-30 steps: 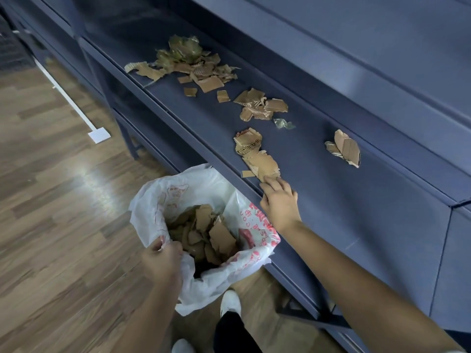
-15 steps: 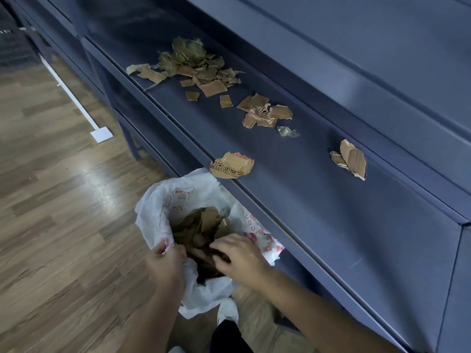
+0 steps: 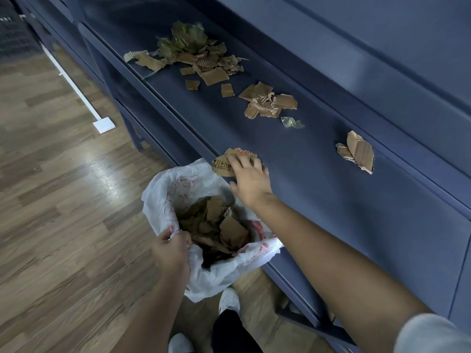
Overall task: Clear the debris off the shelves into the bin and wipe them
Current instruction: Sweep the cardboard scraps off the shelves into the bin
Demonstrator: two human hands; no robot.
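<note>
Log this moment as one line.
left hand grips bag | right hand touches printed scrap at shelf edge | debris piles on shelf

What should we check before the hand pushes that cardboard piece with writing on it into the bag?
1. Right hand on the printed cardboard piece: ok, its spread fingers lie over it.
2. Piece near the front edge of the shelf: ok, it lies right at the edge.
3. Mouth of the plastic bag open below that edge: ok.
4. Left hand holding the bag: ok, it grips the rim.
5. Room in the bag: cannot tell, torn cardboard hides its depth.
6. Shelf cleared: not ok, cardboard scraps lie further along.
</note>
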